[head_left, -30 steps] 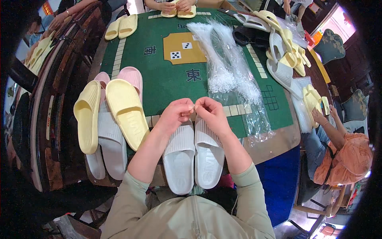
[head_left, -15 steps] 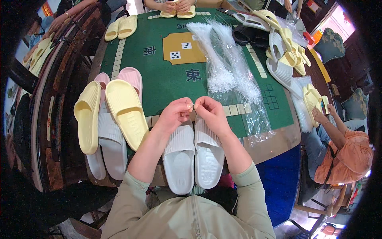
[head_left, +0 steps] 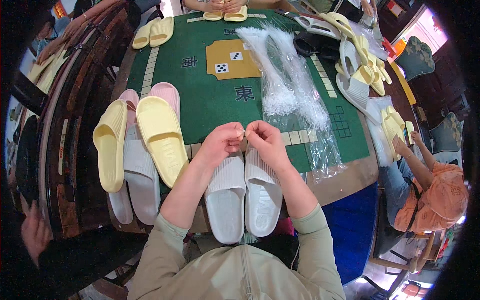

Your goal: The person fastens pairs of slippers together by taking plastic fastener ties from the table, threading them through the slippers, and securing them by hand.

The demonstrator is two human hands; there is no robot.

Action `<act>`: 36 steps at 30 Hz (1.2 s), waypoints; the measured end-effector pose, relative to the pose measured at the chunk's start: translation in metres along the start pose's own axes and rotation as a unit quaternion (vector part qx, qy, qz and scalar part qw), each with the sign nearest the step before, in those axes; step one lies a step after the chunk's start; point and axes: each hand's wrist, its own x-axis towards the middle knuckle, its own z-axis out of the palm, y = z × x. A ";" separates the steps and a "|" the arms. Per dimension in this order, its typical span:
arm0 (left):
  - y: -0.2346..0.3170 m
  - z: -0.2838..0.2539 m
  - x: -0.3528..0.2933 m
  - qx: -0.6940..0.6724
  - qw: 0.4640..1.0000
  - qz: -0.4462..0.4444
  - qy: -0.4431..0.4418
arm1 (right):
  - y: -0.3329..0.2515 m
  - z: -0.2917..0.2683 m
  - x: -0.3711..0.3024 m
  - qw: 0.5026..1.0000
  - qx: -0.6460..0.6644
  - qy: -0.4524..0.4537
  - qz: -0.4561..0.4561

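Observation:
My left hand (head_left: 223,143) and my right hand (head_left: 266,145) meet fingertip to fingertip above the table's near edge. Both are closed in a pinch on a thin whitish plastic tie, mostly hidden by the fingers. Just below them lies a pair of grey slide slippers, the left slipper (head_left: 226,205) and the right slipper (head_left: 263,200) side by side, toes pointing away from me. My wrists pass over their outer edges. Beyond my right hand, long bundles of white plastic ties (head_left: 280,95) lie in a clear bag (head_left: 325,155).
At my left, yellow slippers (head_left: 161,145) rest on grey ones (head_left: 142,185), with pink slippers (head_left: 167,95) behind. More slippers (head_left: 357,90) are heaped along the right edge of the green tabletop (head_left: 210,110). Co-workers handle slippers opposite and at the right, including a person in orange (head_left: 430,195).
Both of my hands stay pinched together in nearly the same spot. Another person's hand has come into sight at the lower left.

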 end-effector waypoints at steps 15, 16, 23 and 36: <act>-0.004 -0.009 0.003 -0.080 0.994 0.057 -0.036 | -0.007 -0.005 -0.002 1.000 -0.011 -0.017 0.001; -0.004 -0.008 0.004 -0.080 0.995 0.061 -0.020 | -0.009 -0.008 -0.003 1.000 -0.021 -0.020 0.004; -0.008 0.004 0.001 0.113 0.990 0.054 0.061 | -0.004 -0.007 0.001 0.999 0.030 0.028 -0.022; -0.015 0.024 0.000 0.331 0.883 0.282 0.179 | -0.005 -0.010 0.003 0.998 0.049 0.042 -0.003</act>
